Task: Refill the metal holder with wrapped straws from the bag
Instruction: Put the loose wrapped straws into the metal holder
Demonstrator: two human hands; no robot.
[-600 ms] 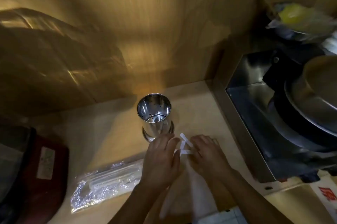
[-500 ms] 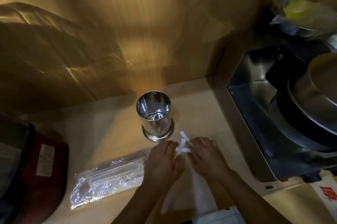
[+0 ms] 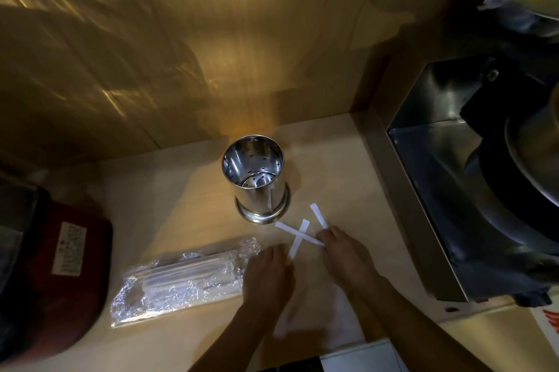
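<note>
Hands now farther apart — left hand [image 3: 267,273] and right hand [image 3: 343,253] each pinching flat white wrapped straws [image 3: 299,238], crossed.

Your pale wooden counter [image 3: 169,190] is carrying everything here. A shiny metal holder [image 3: 257,179] is standing upright near the back wall, with perforations showing inside it. Just in front of it, white wrapped straws [image 3: 298,238] are lying crossed over one another on the wood. To their left, a clear plastic bag [image 3: 184,279] of more straws is lying flat. A dark red object [image 3: 60,265] with a white label is sitting at the left edge, and a metal box [image 3: 447,190] is standing on the right.
</note>
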